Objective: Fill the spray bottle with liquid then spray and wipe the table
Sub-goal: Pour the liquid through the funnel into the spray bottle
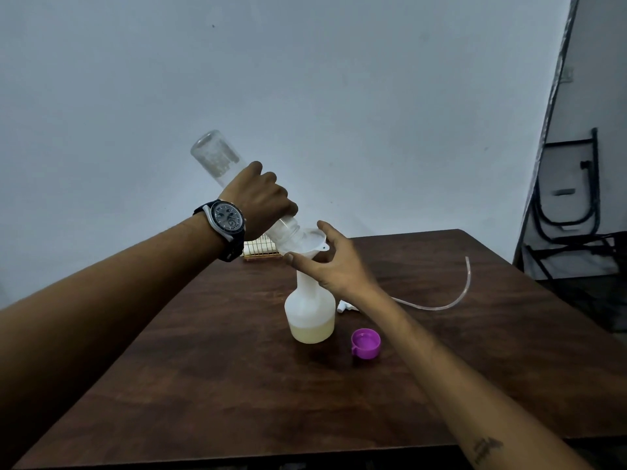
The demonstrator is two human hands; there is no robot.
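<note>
A white translucent spray bottle (310, 308) stands on the dark wooden table (220, 385), with pale yellow liquid in its lower part. A white funnel (307, 245) sits in its neck. My left hand (261, 201) grips a clear plastic bottle (217, 156), tipped steeply with its mouth down in the funnel. My right hand (334, 262) holds the funnel's rim between thumb and fingers. The spray head (346, 306) lies behind the bottle, mostly hidden by my right forearm, with its thin clear tube (451, 300) curving off to the right.
A purple cap (365, 343) lies open side up just right of the spray bottle. A yellowish sponge-like object (259, 248) lies at the table's far edge behind my left hand. Folded black chairs (573, 205) lean at the right wall.
</note>
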